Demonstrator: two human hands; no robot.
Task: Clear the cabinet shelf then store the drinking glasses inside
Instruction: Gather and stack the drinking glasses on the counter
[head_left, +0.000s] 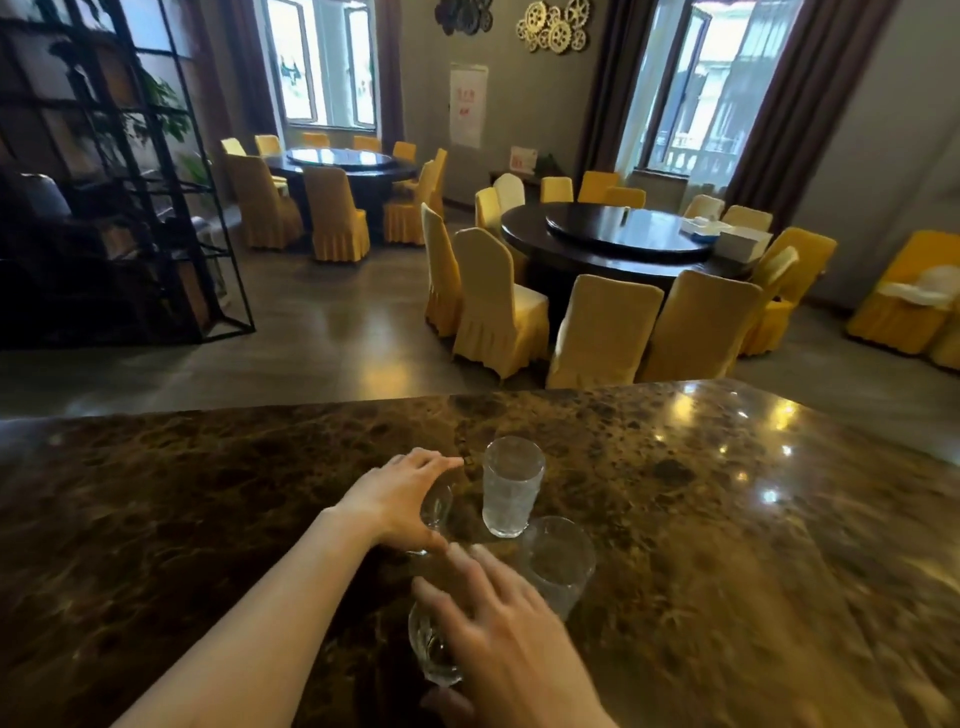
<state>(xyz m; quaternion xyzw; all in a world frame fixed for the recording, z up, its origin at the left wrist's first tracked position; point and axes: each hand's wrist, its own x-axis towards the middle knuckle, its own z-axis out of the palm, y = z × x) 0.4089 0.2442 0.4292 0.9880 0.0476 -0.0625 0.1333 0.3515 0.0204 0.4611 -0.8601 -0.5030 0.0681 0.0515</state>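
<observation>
Marble, dark brown and mottled with gold, forms the top of the desk (727, 519) that fills the lower half of the head view, and four clear drinking glasses stand on it in a loose cluster near the middle. The left hand (400, 499) reaches in from the lower left and wraps a small glass (435, 512) from the side — its fingers (436, 462) curl over the far side and the thumb comes round the near side, so the hand is closed on that glass. Just right of it stands a tall ribbed glass (509, 488), upright and untouched. Nearer the camera and slightly right is another glass (558, 564), partly hidden behind the right hand.

The right hand (514, 639) comes in from the bottom edge, blurred, fingers (467, 571) spread apart above a fourth, nearest glass (431, 649); whether the thumb touches this glass I cannot tell.

Beyond the desk lies a dining room — two dark round tables (618, 239) ringed by chairs in yellow covers (498, 306), tall windows with dark curtains, and a black metal shelf frame (130, 182) at the left. No cabinet shows in this view.
</observation>
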